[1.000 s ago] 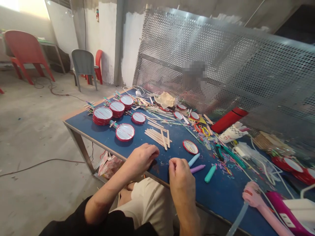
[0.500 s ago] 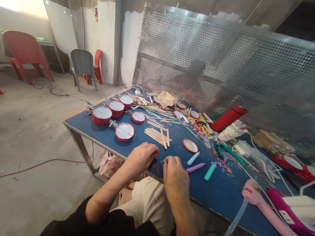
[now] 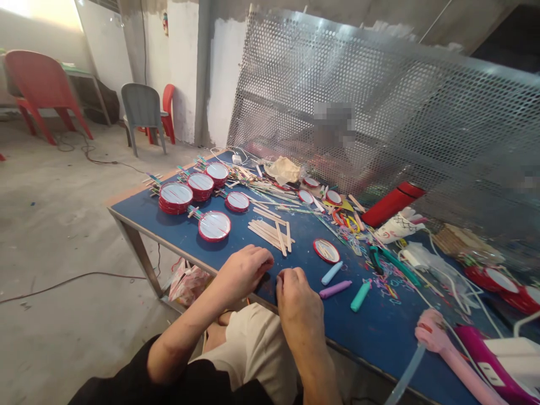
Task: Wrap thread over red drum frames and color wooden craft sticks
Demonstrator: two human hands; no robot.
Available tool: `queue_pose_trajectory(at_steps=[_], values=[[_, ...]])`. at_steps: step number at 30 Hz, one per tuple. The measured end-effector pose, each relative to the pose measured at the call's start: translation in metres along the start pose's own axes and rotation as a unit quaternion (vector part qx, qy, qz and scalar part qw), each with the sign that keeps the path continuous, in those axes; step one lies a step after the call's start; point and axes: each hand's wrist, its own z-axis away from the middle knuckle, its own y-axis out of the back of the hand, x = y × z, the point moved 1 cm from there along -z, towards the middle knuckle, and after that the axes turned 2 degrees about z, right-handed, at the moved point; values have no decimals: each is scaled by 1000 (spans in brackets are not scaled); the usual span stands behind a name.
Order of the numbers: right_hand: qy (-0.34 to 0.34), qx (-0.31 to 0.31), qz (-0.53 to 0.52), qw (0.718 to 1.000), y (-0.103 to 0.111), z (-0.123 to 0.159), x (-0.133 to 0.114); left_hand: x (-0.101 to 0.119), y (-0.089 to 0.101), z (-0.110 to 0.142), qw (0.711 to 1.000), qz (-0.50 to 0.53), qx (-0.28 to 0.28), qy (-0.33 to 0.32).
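Observation:
My left hand (image 3: 248, 270) is closed at the table's front edge, fingers curled inward and thumb side down. Beside it, a small gap to the right, my right hand (image 3: 298, 298) is closed too, its fingertips turned toward the left one. Whatever the fingers pinch is hidden or too small to see. Beyond the hands lie flat wooden craft sticks (image 3: 265, 235). A small red-rimmed round disc (image 3: 326, 251) with short sticks on it is farther right. Blue (image 3: 332, 273), purple (image 3: 335, 289) and green clay-like rolls (image 3: 360, 296) lie beside my right hand.
Stacked banjo-like pieces (image 3: 175, 194) with red rims stand at the left, a single one (image 3: 214, 226) nearer. To the right are a red flask (image 3: 392, 203), green-handled pliers (image 3: 399, 264), cables and a pink clamp-like holder (image 3: 447, 343). A perforated metal sheet (image 3: 287, 79) closes off the back.
My right hand has shifted very slightly left, toward my left hand. Both hands stay closed, and the things on the table lie as before.

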Motion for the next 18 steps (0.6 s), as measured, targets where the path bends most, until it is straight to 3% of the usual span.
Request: queue_pose_trajectory(at_steps=[7, 11, 14, 18], values=[[-91, 114, -113, 983, -3, 1, 14, -1, -1, 0, 1000, -8, -2, 6], [-104, 109, -214, 965, 4, 5, 20, -1, -3, 1, 1000, -13, -2, 9], [-153, 104, -315, 931, 10, 7, 19, 0, -1, 1, 1000, -11, 1, 15], [-213, 66, -460, 859, 12, 9, 10, 4, 5, 2, 1000, 9, -17, 11]])
